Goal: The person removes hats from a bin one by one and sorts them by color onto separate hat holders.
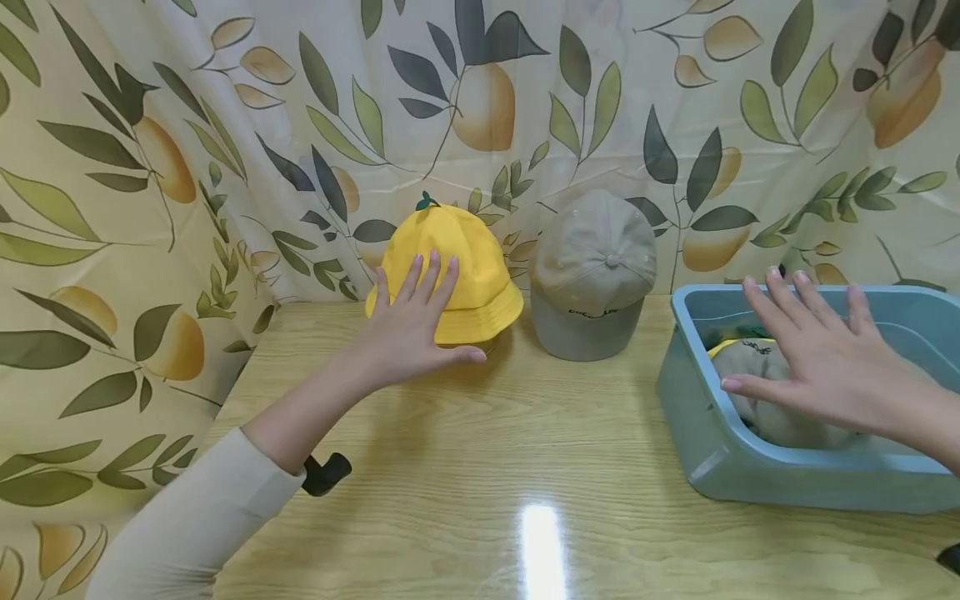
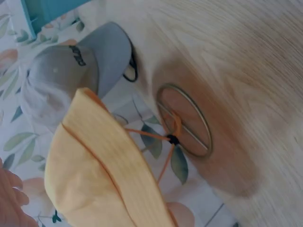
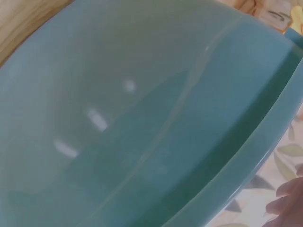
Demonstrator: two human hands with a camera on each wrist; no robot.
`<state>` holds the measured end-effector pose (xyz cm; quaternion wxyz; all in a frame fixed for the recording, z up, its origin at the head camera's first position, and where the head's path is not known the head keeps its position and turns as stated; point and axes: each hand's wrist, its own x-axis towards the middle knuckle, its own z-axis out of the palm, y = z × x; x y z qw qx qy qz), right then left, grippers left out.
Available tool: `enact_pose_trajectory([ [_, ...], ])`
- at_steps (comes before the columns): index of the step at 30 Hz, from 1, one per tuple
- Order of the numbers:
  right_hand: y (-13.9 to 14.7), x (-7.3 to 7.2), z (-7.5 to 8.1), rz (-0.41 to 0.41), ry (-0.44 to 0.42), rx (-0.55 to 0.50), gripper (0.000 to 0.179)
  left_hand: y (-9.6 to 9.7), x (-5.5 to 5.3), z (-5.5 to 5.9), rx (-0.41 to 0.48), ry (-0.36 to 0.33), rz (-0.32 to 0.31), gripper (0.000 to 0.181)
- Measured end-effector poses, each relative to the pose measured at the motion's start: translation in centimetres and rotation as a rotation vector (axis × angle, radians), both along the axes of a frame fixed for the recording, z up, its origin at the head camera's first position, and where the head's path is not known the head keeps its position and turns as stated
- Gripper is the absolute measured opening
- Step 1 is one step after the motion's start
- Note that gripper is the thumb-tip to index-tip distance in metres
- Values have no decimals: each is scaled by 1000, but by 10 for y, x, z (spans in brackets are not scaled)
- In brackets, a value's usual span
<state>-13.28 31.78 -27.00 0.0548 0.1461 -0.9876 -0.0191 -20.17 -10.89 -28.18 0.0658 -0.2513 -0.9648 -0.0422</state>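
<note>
Leaf-patterned cloth (image 1: 420,125) hangs behind a table (image 1: 442,475), seemingly wood, marked by glare (image 1: 543,550).

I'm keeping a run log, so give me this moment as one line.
left hand: spread, near yellow hat | right hand: spread, over blue bin | gray cap: beside yellow hat

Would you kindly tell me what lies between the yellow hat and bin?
A grey cap lies between hat and bin, in the head view.

matt cloth bucket hat (image 1: 480,254), smooth plastic bin (image 1: 795,477), glossy wood-grain tabletop (image 1: 442,475)
</note>
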Motion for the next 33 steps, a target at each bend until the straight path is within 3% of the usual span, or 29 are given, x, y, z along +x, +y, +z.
enact_pose_trajectory([
  [12, 28, 12, -8, -64, 19, -6, 114, 37, -2, -5, 3, -23, -67, 110],
  [19, 47, 19, -14, -104, 37, -42, 113, 56, -2, -2, 8, -44, -106, 111],
  [25, 66, 20, -19, -62, 107, -146, 110, 71, -1, 3, 5, -51, -130, 111],
  [33, 93, 27, -20, -52, 246, -197, 117, 97, 1, -2, 34, -93, -170, 110],
])
